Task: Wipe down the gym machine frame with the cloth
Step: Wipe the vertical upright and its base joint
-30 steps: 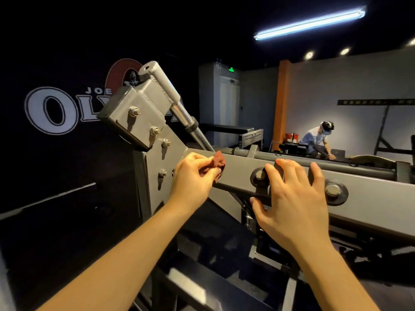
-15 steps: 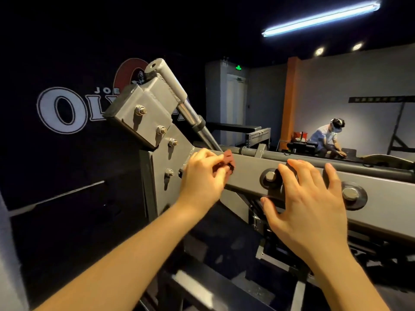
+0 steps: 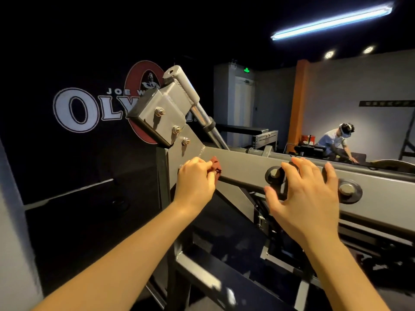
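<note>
Near the bolted joint (image 3: 179,140), my left hand (image 3: 195,179), clamped on the cloth (image 3: 216,165), has wiped leftward; right hand (image 3: 307,194) splayed, bracing the frame (image 3: 247,170).

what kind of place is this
Most likely a gym: a heavy grey bolted machine frame, an Olympia bodybuilding logo on the dark wall, and what looks like a bench further back.

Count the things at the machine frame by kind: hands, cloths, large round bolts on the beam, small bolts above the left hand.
Hands: 2, left hand and right hand
Cloth: 1
Large round bolts: 2
Small bolts: 3
Total: 8
</note>
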{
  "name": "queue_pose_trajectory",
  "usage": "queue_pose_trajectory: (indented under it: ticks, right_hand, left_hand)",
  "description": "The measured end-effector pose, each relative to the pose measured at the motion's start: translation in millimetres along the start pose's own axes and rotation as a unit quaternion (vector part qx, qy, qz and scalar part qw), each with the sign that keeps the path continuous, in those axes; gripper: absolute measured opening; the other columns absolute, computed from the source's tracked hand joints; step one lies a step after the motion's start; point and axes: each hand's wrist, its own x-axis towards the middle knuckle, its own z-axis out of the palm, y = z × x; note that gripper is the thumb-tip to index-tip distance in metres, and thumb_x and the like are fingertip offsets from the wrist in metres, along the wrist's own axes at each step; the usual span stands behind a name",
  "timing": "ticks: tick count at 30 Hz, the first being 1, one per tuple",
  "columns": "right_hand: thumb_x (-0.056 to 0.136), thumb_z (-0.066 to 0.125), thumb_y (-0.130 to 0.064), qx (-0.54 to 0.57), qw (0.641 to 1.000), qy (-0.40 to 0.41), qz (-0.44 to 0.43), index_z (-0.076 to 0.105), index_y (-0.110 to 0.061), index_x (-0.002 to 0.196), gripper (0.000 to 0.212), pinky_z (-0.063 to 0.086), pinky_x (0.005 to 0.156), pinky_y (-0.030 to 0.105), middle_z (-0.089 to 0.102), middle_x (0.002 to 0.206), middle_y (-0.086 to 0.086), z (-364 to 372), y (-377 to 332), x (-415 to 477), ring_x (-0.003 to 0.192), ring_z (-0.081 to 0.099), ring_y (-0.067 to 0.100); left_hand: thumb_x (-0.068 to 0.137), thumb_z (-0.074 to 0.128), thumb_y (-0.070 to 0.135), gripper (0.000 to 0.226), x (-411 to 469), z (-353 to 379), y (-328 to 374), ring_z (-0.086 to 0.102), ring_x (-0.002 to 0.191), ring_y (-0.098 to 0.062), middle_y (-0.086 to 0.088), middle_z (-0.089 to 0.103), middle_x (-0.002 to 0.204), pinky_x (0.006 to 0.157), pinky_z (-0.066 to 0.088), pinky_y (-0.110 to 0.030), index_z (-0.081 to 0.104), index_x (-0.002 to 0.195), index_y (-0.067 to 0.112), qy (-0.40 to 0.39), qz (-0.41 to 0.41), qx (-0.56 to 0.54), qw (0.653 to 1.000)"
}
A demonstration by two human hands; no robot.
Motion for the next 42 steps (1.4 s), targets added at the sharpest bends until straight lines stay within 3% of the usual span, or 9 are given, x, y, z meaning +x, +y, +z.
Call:
queue_pose_trajectory:
  ticks: [3,6,13,20,25,29,34,37,42]
  right_hand:
    - [0.093,0.055,-0.044,0.155,0.987,0.031,-0.001,0.068,-0.016,0.122,0.042,0.035,0.117,0.054,0.063,0.133,0.005,1,-28,-12,0.126,0.056,0.023]
    - [0.098,0.058,-0.036,0.348,0.935,-0.06,0.023,0.071,-0.025,0.114,0.023,0.059,0.086,0.03,0.064,0.115,-0.014,6,-65,-28,0.096,0.063,-0.001]
    - [0.104,0.055,-0.023,0.665,0.696,-0.163,0.216,0.074,-0.012,0.109,0.023,0.062,0.074,0.032,0.078,0.096,0.003,7,-117,-25,0.092,0.075,0.018]
    - [0.094,0.07,-0.029,0.71,0.652,-0.1,0.247,0.077,-0.012,0.108,0.023,0.062,0.08,0.033,0.079,0.097,0.002,6,-159,-9,0.094,0.076,0.018]
    - [0.093,0.071,-0.011,0.681,0.701,-0.06,0.206,0.076,-0.018,0.105,0.014,0.06,0.086,0.037,0.079,0.096,0.0,12,-181,9,0.096,0.075,0.017]
    - [0.091,0.074,-0.014,0.613,0.77,0.023,0.175,0.068,-0.014,0.114,0.024,0.064,0.08,0.038,0.073,0.104,0.001,17,-180,52,0.099,0.072,0.014]
    - [0.094,0.073,-0.03,0.499,0.846,0.095,0.161,0.065,-0.015,0.116,0.028,0.06,0.079,0.018,0.064,0.095,-0.013,33,-184,113,0.085,0.066,0.001]
    - [0.093,0.074,-0.031,0.489,0.857,0.09,0.134,0.069,-0.015,0.12,0.032,0.059,0.088,0.022,0.07,0.106,-0.005,48,-195,107,0.098,0.067,0.008]
    - [0.092,0.075,-0.027,0.504,0.855,0.066,0.099,0.072,-0.016,0.114,0.024,0.057,0.082,0.015,0.067,0.096,-0.011,39,-182,105,0.092,0.065,0.004]
  left_hand:
    - [0.094,0.073,0.022,0.031,-21,-10,4,0.067,0.098,-0.01,0.001,0.072,0.109,0.091,0.06,-0.03,0.073,0.124,0.013,-0.033,-0.021,-0.074,0.997]
    - [0.093,0.074,0.025,0.028,-37,-26,4,0.068,0.097,-0.004,0.008,0.073,0.106,0.085,0.061,-0.03,0.075,0.119,0.016,-0.014,-0.013,-0.124,0.992]
    - [0.088,0.078,0.03,0.031,-51,-71,-4,0.067,0.102,-0.001,0.009,0.073,0.109,0.089,0.057,-0.02,0.075,0.117,0.019,-0.004,0.053,-0.153,0.987]
    - [0.092,0.075,0.022,0.04,-47,-101,-35,0.057,0.124,0.001,0.015,0.067,0.127,0.104,0.047,-0.018,0.069,0.131,0.024,-0.037,0.093,-0.18,0.979]
    - [0.095,0.069,0.018,0.033,-24,-128,-64,0.057,0.123,0.003,0.015,0.067,0.126,0.106,0.048,-0.022,0.07,0.128,0.023,-0.06,0.095,-0.208,0.972]
    - [0.093,0.067,0.023,0.027,-5,-150,-79,0.063,0.111,-0.002,0.011,0.07,0.114,0.095,0.054,-0.023,0.072,0.12,0.021,0.062,0.11,-0.139,0.982]
    - [0.091,0.075,0.028,0.051,26,-159,-87,0.051,0.116,-0.008,0.001,0.059,0.123,0.092,0.04,-0.012,0.059,0.138,0.016,0.138,0.071,-0.023,0.988]
    - [0.09,0.075,0.039,0.067,36,-153,-83,0.044,0.126,-0.01,0.001,0.056,0.134,0.097,0.03,-0.013,0.05,0.148,0.016,0.091,0.041,-0.006,0.995]
    - [0.091,0.074,0.037,0.055,43,-150,-84,0.05,0.127,-0.017,-0.002,0.063,0.131,0.099,0.03,-0.017,0.06,0.139,0.013,0.118,0.041,0.004,0.992]
